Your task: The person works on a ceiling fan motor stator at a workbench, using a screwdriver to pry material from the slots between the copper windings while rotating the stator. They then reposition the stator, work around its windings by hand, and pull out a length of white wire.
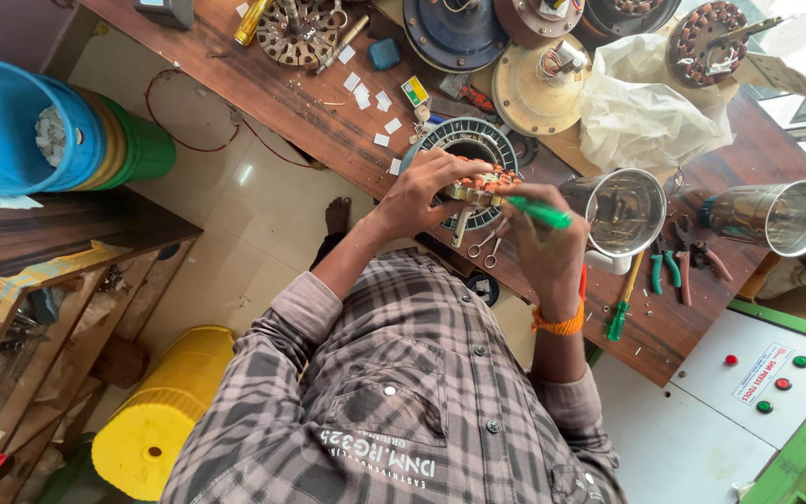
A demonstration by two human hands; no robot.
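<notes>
Stator [479, 187] sits over the near bench [282, 103] edge, left hand [426, 191] clamped round it, right hand [538, 238] fisted on a green tool [541, 213]; one slip likely nicks windings or drops it floorward.

Left hand [426, 191] curled, gripping — right hand [538, 233] clenched.

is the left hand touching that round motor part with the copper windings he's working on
Touching. The head view shows the left hand gripping the wound motor core, fingers wrapped over its top edge, while the right hand holds a green-handled tool against it.
</notes>
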